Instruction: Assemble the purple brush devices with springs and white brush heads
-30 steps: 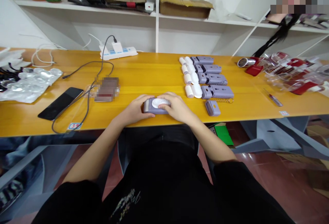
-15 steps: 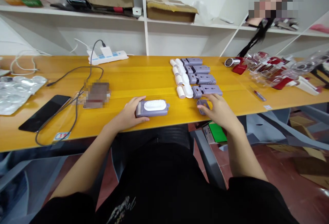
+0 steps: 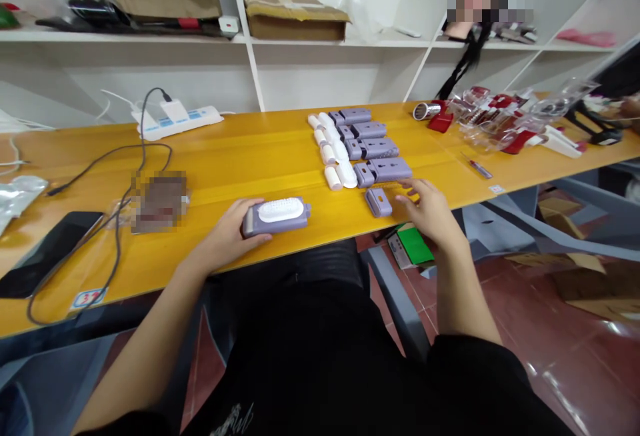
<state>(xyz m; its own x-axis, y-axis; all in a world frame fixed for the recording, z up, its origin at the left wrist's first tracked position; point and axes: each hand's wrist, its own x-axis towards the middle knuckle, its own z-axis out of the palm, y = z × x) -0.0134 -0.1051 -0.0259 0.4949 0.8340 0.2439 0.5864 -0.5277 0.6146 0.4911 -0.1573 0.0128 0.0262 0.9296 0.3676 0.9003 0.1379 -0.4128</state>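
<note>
My left hand (image 3: 233,233) is closed round the left end of a purple foot file (image 3: 290,223), whose white bumpy oval pad (image 3: 281,209) faces up. Just right of it, a small purple cap (image 3: 379,203) with an oval hole lies on the table. Beside that cap, my right hand (image 3: 429,206) is open, its fingers apart and nothing in them. Behind the cap, purple bodies (image 3: 393,169) with slots lie in rows. To their left are white oval pads (image 3: 347,175) and pale rollers (image 3: 333,178).
On the left lie a black phone (image 3: 50,246), a dark cable (image 3: 120,223) and a power strip (image 3: 180,123). A small screwdriver (image 3: 481,169) and a heap of red and clear plastic parts (image 3: 495,116) are on the right. White shelves hold a cardboard box (image 3: 295,23).
My right hand has let go of the small purple cap and moved right, its fingers opening. My left hand keeps hold of the foot file. The camera view has shifted.
</note>
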